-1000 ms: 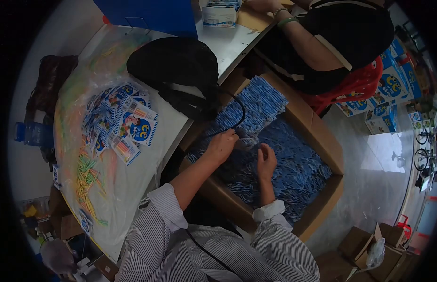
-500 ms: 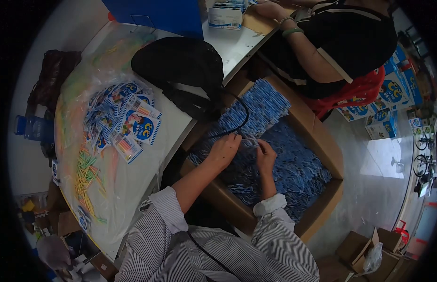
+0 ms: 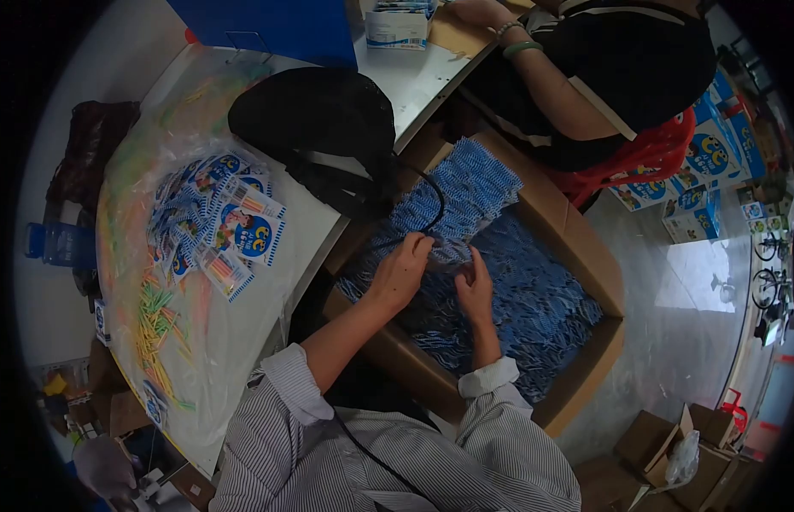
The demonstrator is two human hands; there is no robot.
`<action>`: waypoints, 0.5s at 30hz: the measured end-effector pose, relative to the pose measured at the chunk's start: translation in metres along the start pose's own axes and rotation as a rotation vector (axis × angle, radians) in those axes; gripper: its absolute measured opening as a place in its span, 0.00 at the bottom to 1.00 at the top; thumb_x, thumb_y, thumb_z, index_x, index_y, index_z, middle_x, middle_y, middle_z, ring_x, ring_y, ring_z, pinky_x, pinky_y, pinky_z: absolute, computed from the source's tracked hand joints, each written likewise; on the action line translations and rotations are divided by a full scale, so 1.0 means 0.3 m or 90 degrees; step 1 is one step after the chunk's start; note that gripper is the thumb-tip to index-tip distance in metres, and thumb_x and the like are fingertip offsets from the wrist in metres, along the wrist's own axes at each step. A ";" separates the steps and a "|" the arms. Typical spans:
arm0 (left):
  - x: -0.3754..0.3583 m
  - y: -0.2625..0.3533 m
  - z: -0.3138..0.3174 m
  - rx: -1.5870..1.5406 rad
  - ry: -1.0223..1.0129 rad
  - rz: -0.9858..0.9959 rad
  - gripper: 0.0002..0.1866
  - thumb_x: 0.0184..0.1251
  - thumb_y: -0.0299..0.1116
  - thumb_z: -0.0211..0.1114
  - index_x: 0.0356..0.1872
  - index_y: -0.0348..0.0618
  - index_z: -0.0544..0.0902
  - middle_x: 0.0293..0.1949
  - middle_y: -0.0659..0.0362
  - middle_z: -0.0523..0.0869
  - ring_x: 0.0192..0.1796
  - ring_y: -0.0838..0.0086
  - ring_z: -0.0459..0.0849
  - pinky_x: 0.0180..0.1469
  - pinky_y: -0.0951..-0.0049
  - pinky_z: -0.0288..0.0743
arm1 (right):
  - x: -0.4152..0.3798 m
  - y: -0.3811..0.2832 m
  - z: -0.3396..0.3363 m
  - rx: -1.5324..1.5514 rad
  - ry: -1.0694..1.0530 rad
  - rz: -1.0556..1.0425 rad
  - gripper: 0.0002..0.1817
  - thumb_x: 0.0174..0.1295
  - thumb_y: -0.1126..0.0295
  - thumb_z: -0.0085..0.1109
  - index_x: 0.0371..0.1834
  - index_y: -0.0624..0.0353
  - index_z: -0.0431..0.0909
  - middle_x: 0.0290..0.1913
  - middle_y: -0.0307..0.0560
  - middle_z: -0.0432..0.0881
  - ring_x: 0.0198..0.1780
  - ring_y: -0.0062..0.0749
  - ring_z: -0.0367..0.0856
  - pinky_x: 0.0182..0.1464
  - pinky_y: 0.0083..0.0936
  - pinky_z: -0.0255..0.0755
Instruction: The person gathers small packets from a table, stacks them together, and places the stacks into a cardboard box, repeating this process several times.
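Note:
A cardboard box (image 3: 602, 358) holds many blue-and-white striped packets (image 3: 534, 299). Over its left part, my left hand (image 3: 401, 275) pinches the edge of some striped packets (image 3: 448, 252) between thumb and fingers. The fingers of my right hand (image 3: 475, 290) are bent against the right side of those same packets, thumb raised. A stack of striped packets (image 3: 474, 183) rests at the box's far corner, just beyond my hands. What lies between my fingertips is partly hidden.
On the table (image 3: 273, 311) at left lie printed packets (image 3: 256, 235), coloured sticks (image 3: 158, 324) and a black bag (image 3: 316, 128). A blue panel (image 3: 269, 30) stands behind. A co-worker's arm (image 3: 555, 94) reaches over the table at the top. Cartons (image 3: 713, 154) stand at right.
My right hand has shifted slightly down and its fingers have loosened around the packets. My left hand stays at their edge. The whole view has shifted a little.

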State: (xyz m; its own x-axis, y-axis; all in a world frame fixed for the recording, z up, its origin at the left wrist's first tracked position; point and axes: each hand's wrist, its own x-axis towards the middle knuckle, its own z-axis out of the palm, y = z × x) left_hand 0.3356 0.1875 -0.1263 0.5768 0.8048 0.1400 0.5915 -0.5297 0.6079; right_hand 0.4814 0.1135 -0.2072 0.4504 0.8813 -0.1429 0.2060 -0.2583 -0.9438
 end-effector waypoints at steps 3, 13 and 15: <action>-0.002 0.006 -0.015 0.012 0.039 0.079 0.15 0.50 0.21 0.57 0.43 0.38 0.72 0.42 0.51 0.73 0.44 0.58 0.75 0.43 0.66 0.72 | -0.007 0.005 0.027 -0.132 0.126 -0.215 0.19 0.50 0.78 0.54 0.48 0.67 0.69 0.43 0.54 0.74 0.43 0.44 0.75 0.43 0.29 0.69; 0.034 0.002 -0.030 -0.014 -0.026 0.093 0.15 0.48 0.27 0.62 0.40 0.39 0.73 0.41 0.52 0.73 0.44 0.58 0.75 0.43 0.66 0.71 | -0.019 -0.060 -0.002 -0.035 0.071 -0.137 0.12 0.49 0.81 0.54 0.38 0.63 0.76 0.38 0.49 0.77 0.38 0.36 0.78 0.40 0.23 0.72; 0.026 0.005 -0.029 -0.005 -0.040 0.079 0.15 0.48 0.27 0.63 0.39 0.39 0.73 0.40 0.53 0.73 0.43 0.59 0.75 0.42 0.66 0.71 | -0.023 -0.048 0.003 -0.006 0.067 -0.136 0.11 0.49 0.82 0.54 0.37 0.63 0.76 0.37 0.47 0.77 0.37 0.31 0.79 0.38 0.21 0.72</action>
State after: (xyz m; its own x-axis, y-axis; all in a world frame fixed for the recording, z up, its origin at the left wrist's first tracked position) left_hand 0.3360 0.1954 -0.1175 0.6802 0.7142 0.1650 0.5089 -0.6221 0.5950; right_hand 0.4748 0.1115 -0.1929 0.4838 0.8703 0.0923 0.3146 -0.0745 -0.9463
